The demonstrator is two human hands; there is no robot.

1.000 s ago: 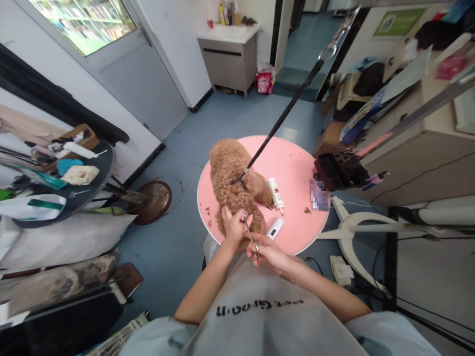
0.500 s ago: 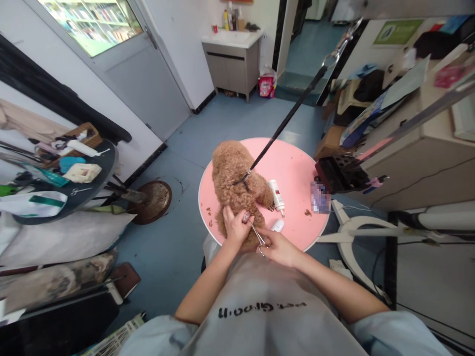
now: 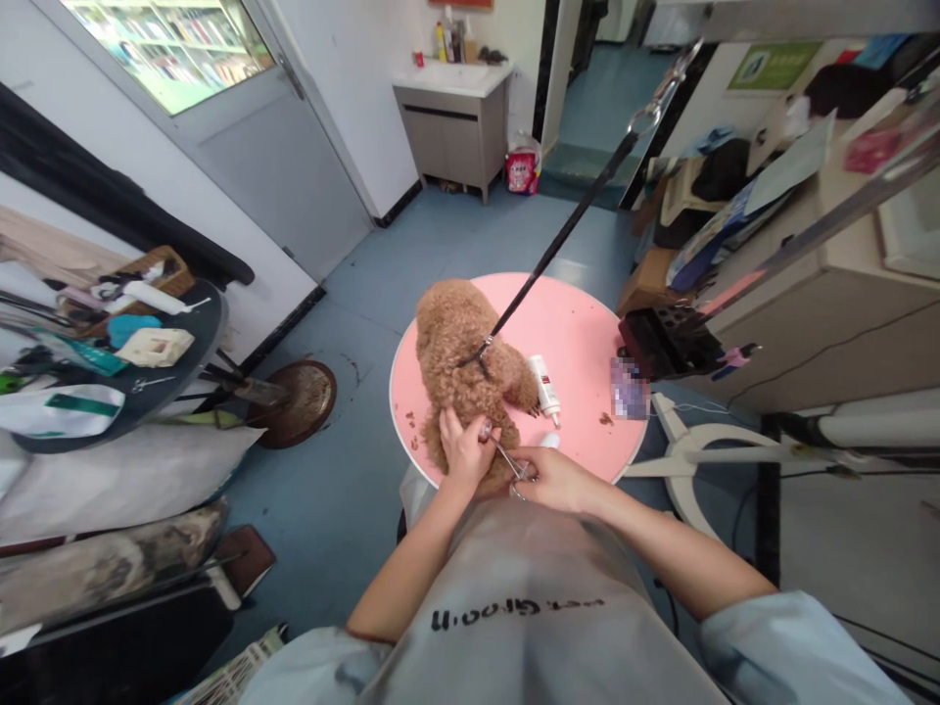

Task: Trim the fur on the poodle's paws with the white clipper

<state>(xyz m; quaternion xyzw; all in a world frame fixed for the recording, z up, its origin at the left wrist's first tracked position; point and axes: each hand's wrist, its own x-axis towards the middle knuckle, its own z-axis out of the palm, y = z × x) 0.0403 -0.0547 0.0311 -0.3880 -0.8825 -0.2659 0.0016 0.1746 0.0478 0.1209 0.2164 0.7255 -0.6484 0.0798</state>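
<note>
A curly brown dog is on a round pink table, a black lead looped at its neck. My left hand is closed on the dog's ear, whose pinkish inner side shows between thumb and fingers. In my right hand is a pair of slim metal forceps with ring handles. Their tips point at the ear; whether they touch it, I cannot tell. Beside the dog's paw lies a white bottle. A white device is mostly hidden behind my right hand.
Brown hair tufts lie on the table. At its right edge are a blurred-out item and a dark tool holder. A dark side table with supplies stands left. Behind are a sink cabinet and a door.
My right hand and the forceps have shifted slightly right and forward, covering more of the white device. My left hand keeps hold of the ear. The view has tilted a little.
</note>
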